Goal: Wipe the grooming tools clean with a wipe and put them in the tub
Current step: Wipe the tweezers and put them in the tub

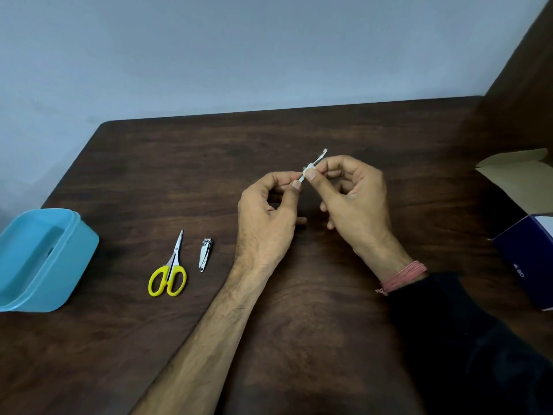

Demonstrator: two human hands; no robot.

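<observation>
Dark wood table (299,324), pale wall (239,55); both hands' grip (305,179) pinching thin tool (317,160).

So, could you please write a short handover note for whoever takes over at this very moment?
Left hand pinches the lower end of a thin metal grooming tool; right hand pinches a small white wipe around its middle.
Yellow-handled scissors and the small metal nail clipper lie on the dark wooden table, right of the blue plastic tub.
Nothing visible in the tub.
Left: finish this tool, wipe both others, put all in the tub.
</observation>
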